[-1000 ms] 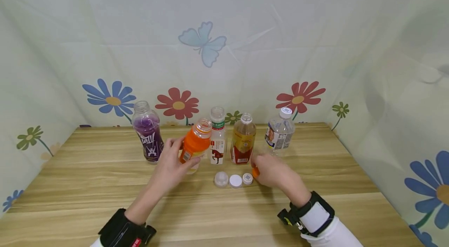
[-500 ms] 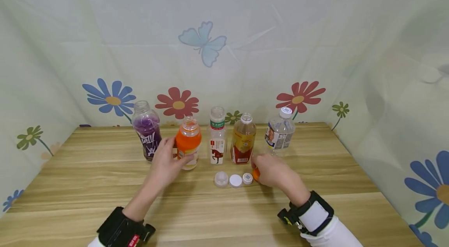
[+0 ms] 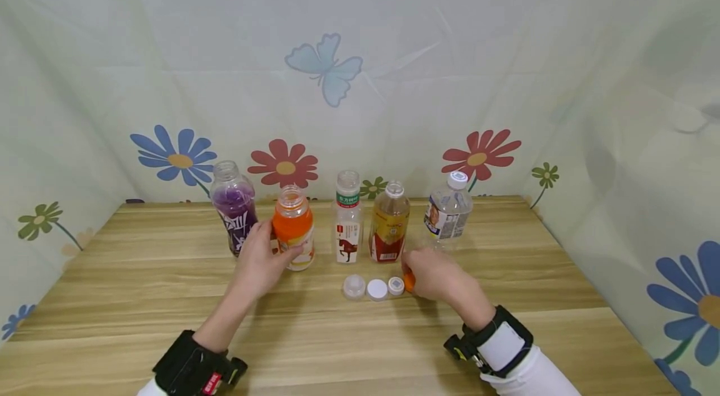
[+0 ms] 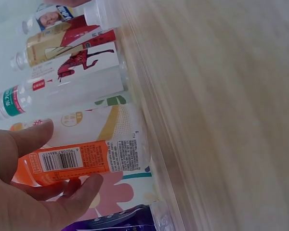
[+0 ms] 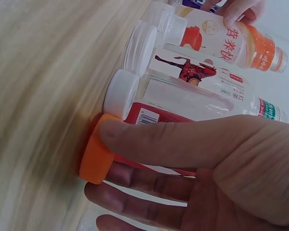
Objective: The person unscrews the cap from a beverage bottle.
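Observation:
My left hand (image 3: pixel 261 262) holds an uncapped orange-and-white drink bottle (image 3: pixel 294 230) upright, thumb on one side and fingers on the other. Its barcode label (image 4: pixel 62 161) faces the left wrist camera. With thumb and fingers my right hand (image 3: pixel 433 272) pinches an orange bottle cap (image 5: pixel 97 153) at the table surface. That cap is at the right end of a row with a small white cap (image 3: pixel 396 286), a flat white cap (image 3: pixel 377 290) and a translucent cap (image 3: pixel 354 287). To the left of the held bottle stands an open purple-labelled bottle (image 3: pixel 233 202), partly hidden by the left hand.
Behind the caps stand an uncapped clear bottle (image 3: pixel 348 221) with a horse label and an uncapped gold-and-red bottle (image 3: pixel 390 224). A clear bottle (image 3: pixel 448 212) with a white top is farther right. The wooden table (image 3: pixel 349 346) meets a flowered cloth (image 3: pixel 394 102) at the back.
The left hand has moved the orange bottle leftwards, away from the horse-label bottle, and it has gone from tilted to upright. The right hand stays at the orange cap.

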